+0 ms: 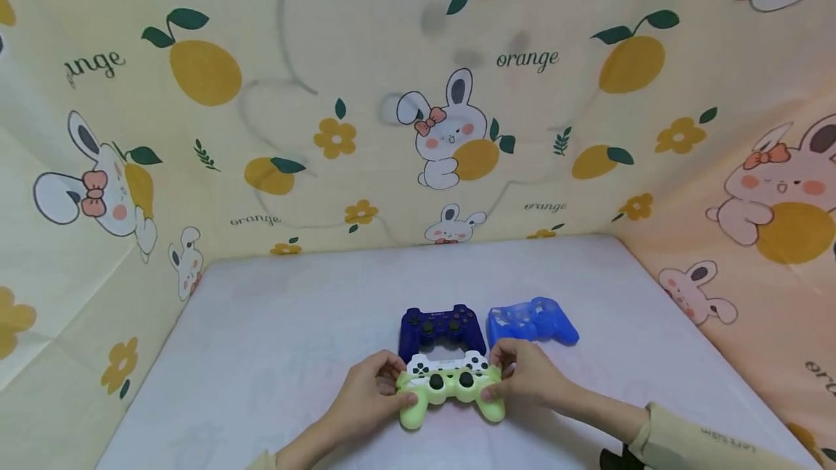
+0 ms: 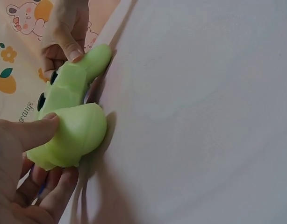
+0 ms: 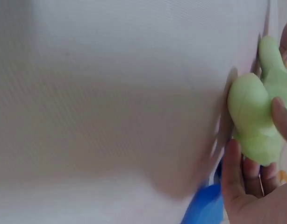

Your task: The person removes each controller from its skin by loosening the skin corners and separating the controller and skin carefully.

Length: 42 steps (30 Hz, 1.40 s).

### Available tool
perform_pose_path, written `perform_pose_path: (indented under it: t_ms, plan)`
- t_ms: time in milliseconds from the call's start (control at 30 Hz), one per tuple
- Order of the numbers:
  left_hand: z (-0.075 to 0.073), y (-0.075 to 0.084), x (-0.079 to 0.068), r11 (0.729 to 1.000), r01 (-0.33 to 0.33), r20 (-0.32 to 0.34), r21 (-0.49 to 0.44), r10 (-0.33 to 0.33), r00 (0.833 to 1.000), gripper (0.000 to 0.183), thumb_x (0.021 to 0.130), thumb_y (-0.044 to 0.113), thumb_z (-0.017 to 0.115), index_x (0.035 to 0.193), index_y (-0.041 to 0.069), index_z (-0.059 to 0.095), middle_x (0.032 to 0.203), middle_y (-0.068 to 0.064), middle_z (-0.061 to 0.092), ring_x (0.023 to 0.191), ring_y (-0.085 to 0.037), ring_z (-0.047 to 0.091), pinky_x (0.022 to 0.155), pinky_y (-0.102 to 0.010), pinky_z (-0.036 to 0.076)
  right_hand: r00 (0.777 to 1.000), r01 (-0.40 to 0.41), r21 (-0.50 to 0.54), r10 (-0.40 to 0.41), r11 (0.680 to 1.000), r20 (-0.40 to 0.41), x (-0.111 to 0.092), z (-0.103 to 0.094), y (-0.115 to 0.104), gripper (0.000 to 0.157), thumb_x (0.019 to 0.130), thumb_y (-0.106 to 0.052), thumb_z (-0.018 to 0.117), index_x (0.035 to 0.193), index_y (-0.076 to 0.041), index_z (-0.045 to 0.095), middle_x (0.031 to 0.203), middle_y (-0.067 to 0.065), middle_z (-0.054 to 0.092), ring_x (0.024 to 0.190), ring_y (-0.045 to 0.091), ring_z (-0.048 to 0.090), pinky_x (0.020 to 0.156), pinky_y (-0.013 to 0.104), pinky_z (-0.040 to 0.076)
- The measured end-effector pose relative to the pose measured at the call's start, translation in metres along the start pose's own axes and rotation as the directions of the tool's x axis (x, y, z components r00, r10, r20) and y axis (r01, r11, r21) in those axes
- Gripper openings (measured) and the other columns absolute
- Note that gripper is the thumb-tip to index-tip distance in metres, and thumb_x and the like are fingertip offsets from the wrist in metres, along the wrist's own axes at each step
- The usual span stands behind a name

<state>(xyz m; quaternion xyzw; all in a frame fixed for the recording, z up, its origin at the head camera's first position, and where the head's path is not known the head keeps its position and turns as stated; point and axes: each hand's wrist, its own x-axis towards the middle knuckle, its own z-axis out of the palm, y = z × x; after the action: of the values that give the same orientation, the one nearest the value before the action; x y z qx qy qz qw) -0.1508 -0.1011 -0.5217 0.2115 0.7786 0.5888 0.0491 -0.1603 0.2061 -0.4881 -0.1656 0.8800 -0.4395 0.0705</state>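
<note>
Currently, from my distant post, I see the left hand (image 1: 369,392) and right hand (image 1: 527,376) pinching opposite ends of a green cover (image 1: 451,385), white controller (image 1: 445,365) inside, top showing. Both are just in front of a dark blue controller (image 1: 442,323); blue cover (image 1: 532,321) on the table (image 1: 294,325), right.

Room leftward, navy controller (image 1: 442,322) ahead

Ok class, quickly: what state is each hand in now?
Left hand: holding the green-sleeved controller by its left side.
Right hand: holding that controller's right side.
</note>
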Motion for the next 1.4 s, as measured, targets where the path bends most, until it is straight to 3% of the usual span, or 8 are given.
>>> perform_pose_path:
  t_ms: [133,300,567,733,867,1133,1267,1400]
  plan:
    - [0.003,0.001,-0.002,0.999,-0.025,-0.012,0.033,0.025,1.0,0.05,0.077,0.016,0.085,0.114,-0.002,0.056,0.107,-0.01,0.058,0.094,-0.022,0.063,0.08,-0.029,0.055,0.999,0.029,-0.053,-0.029,0.998,-0.012,0.001,-0.006,-0.004,0.039,0.071,-0.031,0.089,0.088,-0.01,0.062,0.082,-0.001,0.061,0.076,0.019,0.059,0.066,0.027,0.051]
    - [0.005,0.002,0.002,0.984,-0.098,-0.001,0.147,0.1,0.995,0.067,0.078,0.029,0.085,0.127,-0.003,0.054,0.117,-0.011,0.056,0.099,-0.021,0.062,0.083,-0.028,0.053,0.99,0.12,-0.068,-0.124,0.99,-0.063,0.005,-0.006,-0.012,0.029,0.082,-0.035,0.08,0.094,-0.012,0.067,0.086,-0.005,0.064,0.078,0.017,0.062,0.068,0.031,0.053]
    - [0.004,0.003,0.015,0.918,-0.168,0.048,0.36,0.161,0.986,0.068,0.078,0.043,0.082,0.129,0.004,0.061,0.129,-0.002,0.057,0.118,-0.021,0.052,0.099,-0.042,0.044,0.974,0.22,-0.063,-0.216,0.974,0.065,0.019,0.003,-0.021,0.011,0.089,-0.026,0.075,0.095,-0.017,0.075,0.083,-0.011,0.065,0.074,0.013,0.056,0.062,0.028,0.048]
    - [0.007,0.004,0.018,0.899,-0.165,0.088,0.406,0.141,0.986,0.072,0.077,0.053,0.079,0.13,0.006,0.063,0.132,-0.002,0.056,0.124,-0.025,0.048,0.104,-0.049,0.038,0.968,0.215,-0.077,-0.202,0.974,0.148,0.026,0.003,-0.023,0.006,0.089,-0.022,0.074,0.091,-0.017,0.077,0.081,-0.013,0.065,0.068,0.009,0.052,0.058,0.025,0.045]
    - [0.01,0.006,0.02,0.891,-0.17,0.095,0.422,0.143,0.985,0.072,0.078,0.056,0.077,0.13,0.008,0.064,0.132,0.0,0.056,0.12,-0.021,0.049,0.101,-0.048,0.04,0.964,0.206,-0.063,-0.191,0.977,0.185,0.031,0.004,-0.023,0.003,0.089,-0.017,0.075,0.088,-0.014,0.076,0.079,-0.011,0.065,0.067,0.008,0.051,0.056,0.023,0.044]
    - [0.01,0.008,0.025,0.864,-0.209,0.086,0.458,0.191,0.978,0.06,0.079,0.054,0.078,0.118,0.009,0.072,0.12,0.004,0.062,0.104,-0.013,0.051,0.087,-0.035,0.045,0.98,0.162,-0.068,-0.153,0.984,0.127,0.029,0.009,-0.024,0.006,0.091,-0.015,0.072,0.085,-0.014,0.073,0.074,-0.009,0.063,0.066,0.008,0.051,0.056,0.023,0.044]
    - [0.01,0.01,0.026,0.842,-0.2,0.085,0.501,0.182,0.98,0.061,0.078,0.056,0.077,0.119,0.011,0.072,0.119,0.006,0.063,0.103,-0.014,0.052,0.086,-0.034,0.047,0.977,0.191,-0.082,-0.182,0.978,0.11,0.024,0.008,-0.025,0.005,0.091,-0.014,0.072,0.086,-0.013,0.072,0.076,-0.011,0.064,0.071,0.008,0.055,0.063,0.025,0.048]
    - [0.01,0.012,0.026,0.838,-0.181,0.092,0.515,0.156,0.983,0.061,0.079,0.056,0.076,0.119,0.011,0.072,0.118,0.007,0.064,0.108,-0.017,0.057,0.089,-0.037,0.048,0.967,0.234,-0.074,-0.224,0.969,0.12,0.018,0.006,-0.028,0.005,0.091,-0.013,0.071,0.086,-0.014,0.071,0.079,-0.011,0.065,0.077,0.008,0.059,0.074,0.03,0.05]
